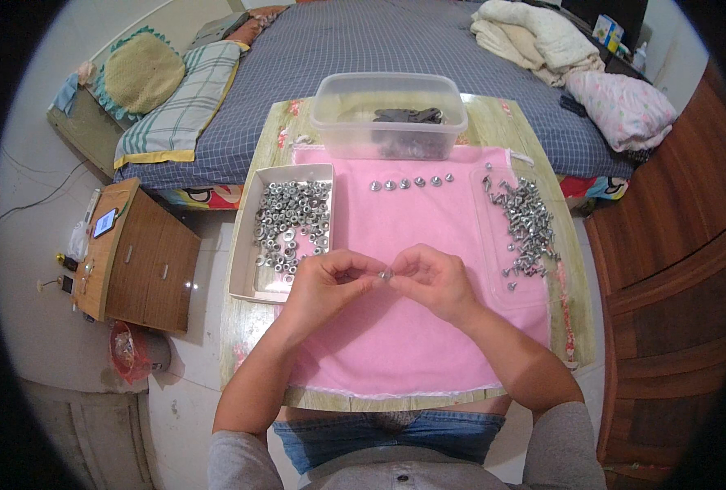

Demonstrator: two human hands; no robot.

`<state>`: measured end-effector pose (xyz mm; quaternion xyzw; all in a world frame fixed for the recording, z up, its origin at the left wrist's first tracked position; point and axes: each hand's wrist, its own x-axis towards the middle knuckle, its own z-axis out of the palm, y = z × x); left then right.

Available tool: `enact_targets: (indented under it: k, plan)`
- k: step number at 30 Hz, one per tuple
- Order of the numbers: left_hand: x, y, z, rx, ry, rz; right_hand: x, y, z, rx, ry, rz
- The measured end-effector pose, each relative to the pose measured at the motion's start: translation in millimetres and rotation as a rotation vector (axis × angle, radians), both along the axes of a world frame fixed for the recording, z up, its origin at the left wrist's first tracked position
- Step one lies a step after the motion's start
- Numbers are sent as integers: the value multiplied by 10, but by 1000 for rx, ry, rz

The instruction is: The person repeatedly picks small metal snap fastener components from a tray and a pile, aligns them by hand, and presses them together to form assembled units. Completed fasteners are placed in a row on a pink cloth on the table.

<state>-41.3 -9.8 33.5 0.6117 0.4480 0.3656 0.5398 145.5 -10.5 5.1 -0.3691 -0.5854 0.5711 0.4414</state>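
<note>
The two hands meet over the front half of the pink cloth (395, 351), fingertips almost touching. The left hand (330, 280) and the right hand (435, 282) each pinch with thumb and forefinger at one small silver piece (385, 276), held just above the cloth; the fingers hide much of it, so its exact form cannot be told. Toward the back of the cloth, six small silver fasteners (419, 182) stand in a row, slightly apart from one another. Along the cloth's left side is a white open box (244, 237), with many silver nuts (293, 208) loose in it. On the cloth's right side lies a shallow clear tray (502, 304) bearing a heap of silver screws (530, 229). At the cloth's back edge stands a clear plastic tub (342, 135) with dark objects (408, 116) inside. The bench (575, 282) carries the cloth, and beyond the cloth is a bed (363, 41) with a blue checked cover.
</note>
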Motion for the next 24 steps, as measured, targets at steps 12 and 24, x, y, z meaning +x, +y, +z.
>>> enact_targets:
  k: [12, 24]
  plan:
    - [10, 0, -14, 4, -56, 17, 20, 9, 24, -173, 137, 99]
    - [9, -26, 9, 18, -27, 30, 6, 8, -8, -21, 32, 38]
